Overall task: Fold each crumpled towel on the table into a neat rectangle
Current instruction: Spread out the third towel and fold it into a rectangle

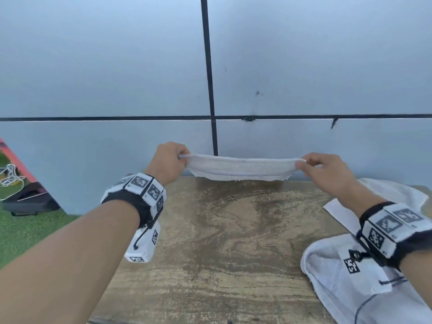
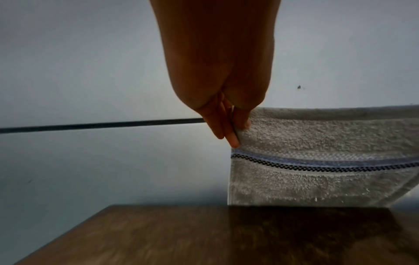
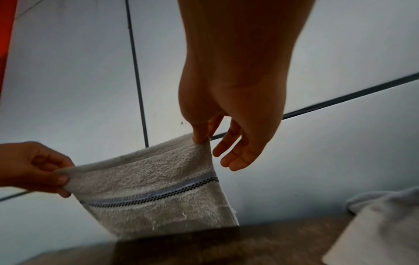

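Terry cloth hangs doubled between both hands: the towel (image 1: 240, 166) is held up over the far edge of the worktop (image 1: 224, 242), its lower edge at the wood. The left hand (image 1: 167, 161) pinches one top corner, the right hand (image 1: 326, 170) the other with thumb and forefinger, its remaining fingers (image 3: 233, 152) loose. That light right pinch could slip, dropping a corner and skewing the fold. More towels (image 1: 364, 272) lie on the right; their dark print is unreadable.
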The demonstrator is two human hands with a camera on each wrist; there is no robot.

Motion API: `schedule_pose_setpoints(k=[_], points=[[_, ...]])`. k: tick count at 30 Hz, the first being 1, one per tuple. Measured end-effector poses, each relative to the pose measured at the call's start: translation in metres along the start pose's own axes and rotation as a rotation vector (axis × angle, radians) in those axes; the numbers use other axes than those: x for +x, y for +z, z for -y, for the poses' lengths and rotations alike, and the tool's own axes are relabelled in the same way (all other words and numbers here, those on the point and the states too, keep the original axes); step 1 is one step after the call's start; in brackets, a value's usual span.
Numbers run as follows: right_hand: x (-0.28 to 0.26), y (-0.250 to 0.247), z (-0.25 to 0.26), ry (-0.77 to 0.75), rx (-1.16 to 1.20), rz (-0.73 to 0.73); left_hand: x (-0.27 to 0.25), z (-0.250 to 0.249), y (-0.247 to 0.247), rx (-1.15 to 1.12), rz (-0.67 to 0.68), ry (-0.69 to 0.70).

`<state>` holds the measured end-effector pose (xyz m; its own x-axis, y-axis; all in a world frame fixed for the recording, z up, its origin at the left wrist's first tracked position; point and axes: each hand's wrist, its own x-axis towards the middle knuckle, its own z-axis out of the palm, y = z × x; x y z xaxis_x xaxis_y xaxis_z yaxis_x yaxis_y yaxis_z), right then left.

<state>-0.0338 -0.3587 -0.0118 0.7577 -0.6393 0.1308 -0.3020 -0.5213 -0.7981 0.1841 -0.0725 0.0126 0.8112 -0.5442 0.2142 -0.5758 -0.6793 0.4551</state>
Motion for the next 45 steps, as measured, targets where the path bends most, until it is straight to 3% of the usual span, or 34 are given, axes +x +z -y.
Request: schedule_pose_setpoints(k=[4,7,15,18,25,31,39,42,45], points=[[-0.041,-0.001,-0.016,-0.117,-0.182,0.177,-0.059,0.013,-0.003,-0.006,0.137,-0.034],[-0.065,-0.006,-0.022,-0.218,-0.224,0.196,-0.093,0.015,-0.013,-0.002,0.188,-0.034],[-0.115,-0.025,-0.008,-0.259,-0.069,0.155,-0.143,-0.003,-0.027,-0.323,0.010,-0.075],[-0.132,-0.032,-0.005,-0.240,-0.008,0.133,-0.158,-0.015,-0.031,-0.396,-0.035,-0.062],[-0.177,-0.053,-0.008,-0.167,0.042,0.106,-0.198,-0.035,-0.040,-0.151,0.046,0.044],[-0.205,-0.063,-0.013,-0.091,0.044,0.244,-0.219,-0.033,-0.044,0.038,0.174,0.065],[-0.217,-0.068,-0.002,0.078,0.112,0.600,-0.236,-0.006,-0.040,-0.246,0.538,-0.080],[-0.212,-0.064,0.002,0.098,0.091,0.628,-0.238,0.003,-0.035,-0.261,0.541,-0.077],[-0.201,-0.052,0.002,0.102,0.082,0.551,-0.230,0.013,-0.025,-0.277,0.462,-0.125]])
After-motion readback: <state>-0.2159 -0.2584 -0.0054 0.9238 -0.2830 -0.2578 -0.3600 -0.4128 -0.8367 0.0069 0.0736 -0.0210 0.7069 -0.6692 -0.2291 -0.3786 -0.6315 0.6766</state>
